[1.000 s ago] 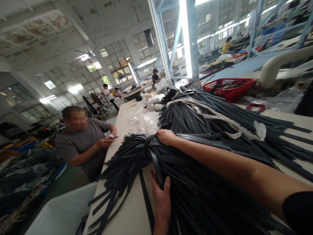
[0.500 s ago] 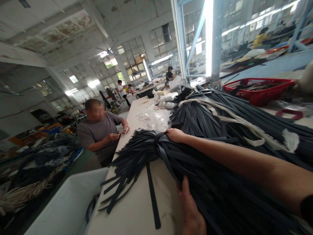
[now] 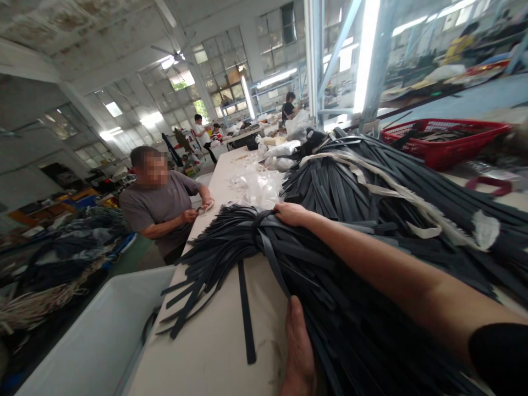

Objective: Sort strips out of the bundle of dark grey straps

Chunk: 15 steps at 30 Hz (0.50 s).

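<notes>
Long pale worktop [image 3: 223, 352] carries a tied bundle of flat black straps [image 3: 256, 242]; right hand [image 3: 291, 213] presses flat beside its knot, left hand [image 3: 299, 352] rests open at its near edge, steadying it.

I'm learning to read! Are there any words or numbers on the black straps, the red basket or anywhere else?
None can be read: the black straps under the right hand and left hand are plain, and the red basket shows no label.
</notes>
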Motion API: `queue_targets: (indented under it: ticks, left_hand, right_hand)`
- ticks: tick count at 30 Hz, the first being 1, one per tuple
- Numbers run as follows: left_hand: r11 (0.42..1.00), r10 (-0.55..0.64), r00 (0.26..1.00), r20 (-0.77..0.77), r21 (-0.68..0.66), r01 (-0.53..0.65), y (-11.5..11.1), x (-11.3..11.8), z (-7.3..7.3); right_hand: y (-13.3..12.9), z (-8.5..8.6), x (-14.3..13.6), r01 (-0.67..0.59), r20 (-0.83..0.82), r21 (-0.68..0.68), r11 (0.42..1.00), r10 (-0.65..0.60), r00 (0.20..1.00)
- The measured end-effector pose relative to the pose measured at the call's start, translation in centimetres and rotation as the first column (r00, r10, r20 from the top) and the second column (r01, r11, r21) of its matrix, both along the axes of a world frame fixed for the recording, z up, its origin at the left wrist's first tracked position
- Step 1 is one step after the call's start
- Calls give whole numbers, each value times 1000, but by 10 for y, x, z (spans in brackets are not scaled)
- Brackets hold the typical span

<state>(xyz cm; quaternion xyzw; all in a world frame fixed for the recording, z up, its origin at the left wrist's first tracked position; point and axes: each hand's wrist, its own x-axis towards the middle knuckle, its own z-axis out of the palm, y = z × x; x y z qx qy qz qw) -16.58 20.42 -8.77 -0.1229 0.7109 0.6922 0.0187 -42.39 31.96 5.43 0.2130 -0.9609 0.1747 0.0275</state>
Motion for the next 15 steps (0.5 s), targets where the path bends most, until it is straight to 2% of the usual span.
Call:
queue_targets:
  ticks: [3, 6, 9, 11, 13, 15]
  left_hand:
    - [968, -22, 998, 59, -247, 36, -45, -12, -16]
    - [865, -47, 998, -48, -502, 16, -90, -37, -27]
    - [775, -61, 980, -189, -628, -73, -121, -65, -31]
    - [717, -115, 972, -207, -694, -63, -137, -83, -33]
    - [622, -219, 953, -207, -783, -27, -151, -102, -33]
    - [455, -296, 930, -218, -888, -63, -166, -122, -32]
  right_hand:
    - [12, -4, 4, 70, -62, -81, 994, -75, 995]
    - [27, -2, 4, 202, -111, -155, 967, -220, 969]
    - [38, 4, 6, 319, -166, -250, 914, -366, 916]
    - [40, 8, 8, 362, -230, -312, 878, -439, 868]
    - [40, 9, 11, 368, -233, -274, 889, -432, 871]
    - [37, 7, 11, 345, -139, -161, 924, -368, 919]
